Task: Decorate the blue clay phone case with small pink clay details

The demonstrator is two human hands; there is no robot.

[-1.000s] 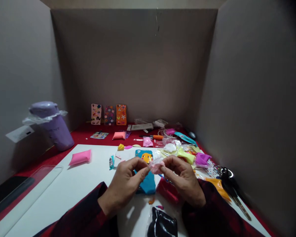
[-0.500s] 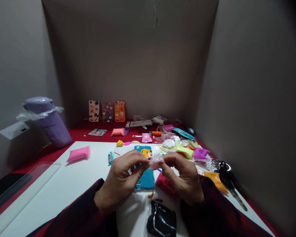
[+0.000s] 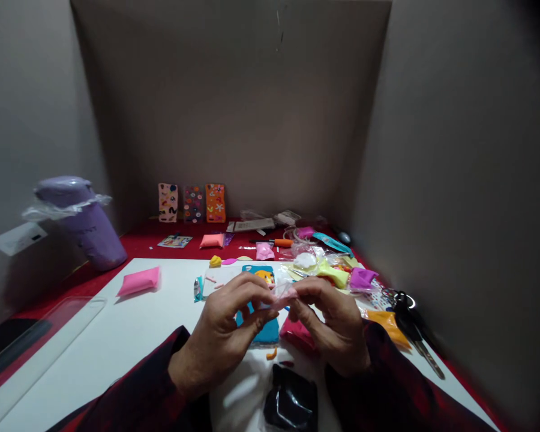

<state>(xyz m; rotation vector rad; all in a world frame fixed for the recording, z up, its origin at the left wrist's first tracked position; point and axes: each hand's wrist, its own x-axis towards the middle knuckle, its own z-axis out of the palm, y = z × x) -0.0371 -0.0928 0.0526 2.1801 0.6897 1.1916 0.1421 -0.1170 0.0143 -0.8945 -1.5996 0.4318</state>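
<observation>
Between my two hands is a small clear plastic bag with pale pink clay (image 3: 284,295) in it. My left hand (image 3: 227,327) pinches its left side with thumb and fingertips. On the other side, my right hand (image 3: 330,321) is closed on its right edge. Beneath them on the white board lies a blue clay-covered phone case (image 3: 265,333) with an orange figure (image 3: 264,276) near its top, partly hidden by my left hand. A red clay packet (image 3: 298,333) sits under my right hand. Closer to me are a small orange clay piece (image 3: 272,354) and a black clay packet (image 3: 291,399).
A pink packet (image 3: 139,281) lies on the left of the board, by a purple bottle (image 3: 92,225). Yellow (image 3: 333,274), purple (image 3: 362,278) and orange (image 3: 389,327) packets and keys (image 3: 416,330) are at right. Several decorated cases, including an orange one (image 3: 215,203), stand at the back.
The view has shifted slightly, so the scene sits a little further left. My left thumb and fingers have moved slightly on the pink clay bag; both hands still hold it.
</observation>
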